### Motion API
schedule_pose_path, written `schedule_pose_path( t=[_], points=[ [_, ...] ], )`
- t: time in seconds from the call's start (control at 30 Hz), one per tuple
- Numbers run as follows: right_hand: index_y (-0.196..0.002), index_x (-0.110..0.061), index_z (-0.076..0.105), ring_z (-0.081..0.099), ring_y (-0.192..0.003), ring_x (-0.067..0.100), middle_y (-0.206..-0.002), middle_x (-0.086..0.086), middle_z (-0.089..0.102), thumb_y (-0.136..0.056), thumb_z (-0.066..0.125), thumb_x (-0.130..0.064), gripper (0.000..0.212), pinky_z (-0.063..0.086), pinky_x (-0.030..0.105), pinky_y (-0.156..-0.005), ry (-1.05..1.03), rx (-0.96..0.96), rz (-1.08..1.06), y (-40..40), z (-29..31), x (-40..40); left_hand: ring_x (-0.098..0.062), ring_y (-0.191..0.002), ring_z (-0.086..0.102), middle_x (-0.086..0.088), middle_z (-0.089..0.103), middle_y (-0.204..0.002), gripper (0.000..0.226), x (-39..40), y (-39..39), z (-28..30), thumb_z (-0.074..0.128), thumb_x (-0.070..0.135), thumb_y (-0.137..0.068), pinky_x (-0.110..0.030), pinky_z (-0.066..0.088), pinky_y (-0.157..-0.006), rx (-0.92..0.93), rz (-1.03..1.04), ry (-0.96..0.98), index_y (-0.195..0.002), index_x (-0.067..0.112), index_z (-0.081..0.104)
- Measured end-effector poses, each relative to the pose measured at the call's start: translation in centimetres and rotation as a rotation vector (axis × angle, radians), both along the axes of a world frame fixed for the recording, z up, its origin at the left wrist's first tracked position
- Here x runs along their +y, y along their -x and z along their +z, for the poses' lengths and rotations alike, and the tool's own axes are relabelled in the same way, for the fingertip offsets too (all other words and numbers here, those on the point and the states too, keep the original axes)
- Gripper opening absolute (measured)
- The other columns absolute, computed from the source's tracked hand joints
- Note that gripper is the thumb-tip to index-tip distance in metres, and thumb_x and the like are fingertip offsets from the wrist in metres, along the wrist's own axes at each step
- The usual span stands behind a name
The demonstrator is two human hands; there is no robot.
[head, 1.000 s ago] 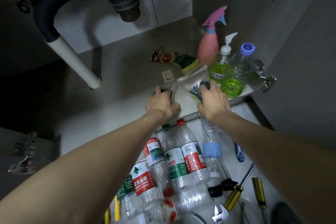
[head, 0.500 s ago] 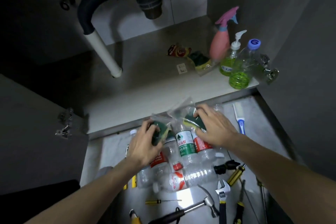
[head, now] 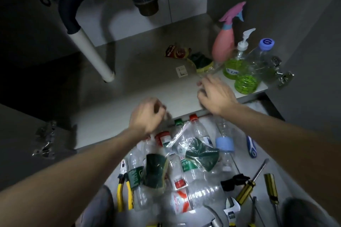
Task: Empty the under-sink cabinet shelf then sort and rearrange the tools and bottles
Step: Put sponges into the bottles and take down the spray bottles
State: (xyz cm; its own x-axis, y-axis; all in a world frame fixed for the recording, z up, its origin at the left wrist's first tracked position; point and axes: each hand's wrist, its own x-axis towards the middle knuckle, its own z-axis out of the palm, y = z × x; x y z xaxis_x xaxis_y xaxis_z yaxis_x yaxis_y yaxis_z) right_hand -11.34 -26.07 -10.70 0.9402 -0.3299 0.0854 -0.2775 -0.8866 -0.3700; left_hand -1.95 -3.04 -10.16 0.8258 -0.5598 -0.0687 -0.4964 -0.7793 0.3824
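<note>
Two bagged green sponges, one at the left (head: 154, 169) and one at the right (head: 200, 154), lie on a heap of clear plastic water bottles (head: 191, 171) on the floor in front of the cabinet. My left hand (head: 147, 116) hovers above the shelf's front edge, fingers loosely curled and blurred, holding nothing. My right hand (head: 215, 94) reaches over the shelf (head: 114, 105), empty, close to a third bagged sponge (head: 202, 61). A pink spray bottle (head: 224, 42), a pump bottle of green liquid (head: 233, 62) and a clear bottle with a blue cap (head: 252, 72) stand at the shelf's right end.
A red snack packet (head: 177, 51) and a small card (head: 181, 72) lie on the shelf. A drain pipe (head: 92, 49) comes down at the left. Pliers (head: 123, 188), screwdrivers (head: 249, 184), a wrench (head: 231, 210) and a blue brush (head: 251, 148) lie on the floor.
Both hands let go of the bagged sponges, which now lie on the bottles. The hands rose back toward the shelf, the right one reaching further in.
</note>
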Motion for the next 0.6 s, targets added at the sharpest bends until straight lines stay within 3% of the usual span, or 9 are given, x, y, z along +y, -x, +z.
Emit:
schedule_pose_path(
  t=[0.1,0.2,0.27,0.37,0.47,0.53,0.6],
  points=[
    [-0.133,-0.008,0.053,0.047,-0.121,0.036,-0.134,0.015,0.048,-0.092,0.054,-0.029,0.046,0.046,0.044,-0.096,0.074,0.041,-0.04,-4.8,1.3,-2.1,-0.028,-0.106,0.061,-0.005,0.064,-0.114,0.026,-5.8,-5.7,0.0,0.055,0.039,-0.089,-0.038,0.051,-0.086,-0.011,-0.018,0.01,-0.109,0.026,0.065],
    [-0.143,-0.01,0.045,0.044,-0.127,0.036,-0.141,0.016,0.044,-0.092,0.055,-0.034,0.057,0.045,0.044,-0.1,0.156,0.056,-0.06,-8.5,0.9,-3.8,-0.028,-0.122,0.055,-0.006,0.058,-0.134,0.043,-11.8,-10.5,-0.8,0.053,0.039,-0.094,-0.039,0.047,-0.1,0.087,-0.116,0.102,-0.135,0.026,0.055],
    [-0.147,-0.011,0.039,0.04,-0.134,0.035,-0.147,0.017,0.04,-0.093,0.054,-0.038,0.063,0.042,0.044,-0.102,0.213,0.071,-0.081,-10.3,-0.4,-4.6,-0.028,-0.124,0.052,-0.008,0.055,-0.135,0.04,-15.8,-13.5,-2.0,0.059,0.035,-0.093,-0.038,0.044,-0.103,0.052,-0.21,0.217,-0.131,0.02,0.059],
    [-0.151,-0.009,0.034,0.035,-0.14,0.035,-0.155,0.019,0.032,-0.097,0.047,-0.044,0.065,0.035,0.043,-0.105,0.251,0.116,-0.128,-11.4,-3.1,-5.5,-0.035,-0.131,0.044,-0.017,0.048,-0.14,0.034,-20.5,-17.0,-4.4,0.055,0.033,-0.098,-0.038,0.038,-0.107,-0.082,-0.128,0.143,-0.125,0.012,0.06],
    [-0.15,-0.007,0.036,0.045,-0.128,0.037,-0.149,0.021,0.039,-0.097,0.043,-0.043,0.064,0.037,0.041,-0.099,0.299,0.087,-0.135,-10.7,-5.3,-5.9,-0.037,-0.144,0.026,-0.016,0.027,-0.157,0.043,-22.2,-18.1,-6.2,0.033,0.042,-0.103,-0.043,0.029,-0.116,-0.157,-0.165,-0.083,-0.143,0.03,0.047],
    [-0.149,-0.006,0.037,0.047,-0.123,0.037,-0.143,0.022,0.044,-0.093,0.049,-0.042,0.067,0.038,0.042,-0.096,0.311,0.068,-0.125,-10.2,-6.0,-5.8,-0.032,-0.148,0.022,-0.011,0.015,-0.164,0.045,-22.2,-18.1,-6.7,0.028,0.046,-0.104,-0.042,0.026,-0.118,-0.12,-0.154,-0.07,-0.145,0.035,0.045],
    [-0.144,-0.006,0.041,0.048,-0.117,0.037,-0.134,0.021,0.05,-0.089,0.053,-0.039,0.065,0.039,0.043,-0.093,0.298,0.06,-0.126,-9.8,-5.9,-5.6,-0.029,-0.141,0.034,-0.011,0.03,-0.158,0.044,-21.4,-17.4,-6.6,0.033,0.047,-0.105,-0.035,0.032,-0.114,-0.097,-0.139,0.037,-0.133,0.025,0.059]
  ],
)
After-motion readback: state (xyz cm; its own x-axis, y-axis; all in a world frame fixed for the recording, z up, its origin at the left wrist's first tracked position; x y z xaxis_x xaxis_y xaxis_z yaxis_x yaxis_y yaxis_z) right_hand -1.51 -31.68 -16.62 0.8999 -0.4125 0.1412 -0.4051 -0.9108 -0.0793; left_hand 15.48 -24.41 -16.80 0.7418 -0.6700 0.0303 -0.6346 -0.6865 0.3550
